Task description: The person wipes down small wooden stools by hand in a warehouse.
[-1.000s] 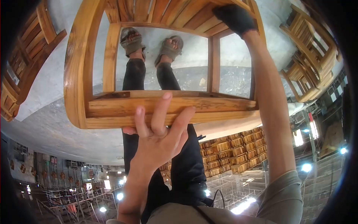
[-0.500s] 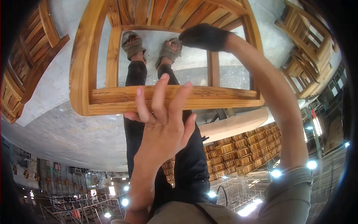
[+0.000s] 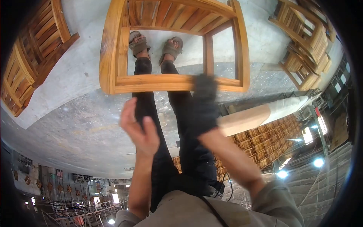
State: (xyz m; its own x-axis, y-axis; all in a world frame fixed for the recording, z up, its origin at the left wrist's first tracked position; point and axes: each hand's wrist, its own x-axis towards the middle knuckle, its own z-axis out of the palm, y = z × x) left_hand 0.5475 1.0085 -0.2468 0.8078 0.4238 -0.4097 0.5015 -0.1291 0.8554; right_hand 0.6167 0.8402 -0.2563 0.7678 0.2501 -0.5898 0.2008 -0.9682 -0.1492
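A wooden chair (image 3: 111,49) with a slatted panel (image 3: 181,17) at its far end stands in front of me, around my sandalled feet. My right hand (image 3: 206,102), in a black glove and blurred by motion, overlaps the chair's near rail (image 3: 159,83) toward its right end; its fingers are too smeared to make out. Bare and also blurred, my left hand (image 3: 140,130) is just below the rail's left part, apart from it. Its fingers and thumb are spread, with nothing between them.
Another slatted wooden piece (image 3: 41,53) is at the left. Wooden chairs (image 3: 310,41) stand together at the upper right. Rows of stacked wooden pieces (image 3: 261,147) lie behind me, near a long pale rounded form (image 3: 257,119). The concrete floor (image 3: 87,125) spreads around.
My left hand has come off the near rail and dropped lower. The gloved right hand has moved from the slatted panel down to the rail. The chair appears smaller and higher in view.
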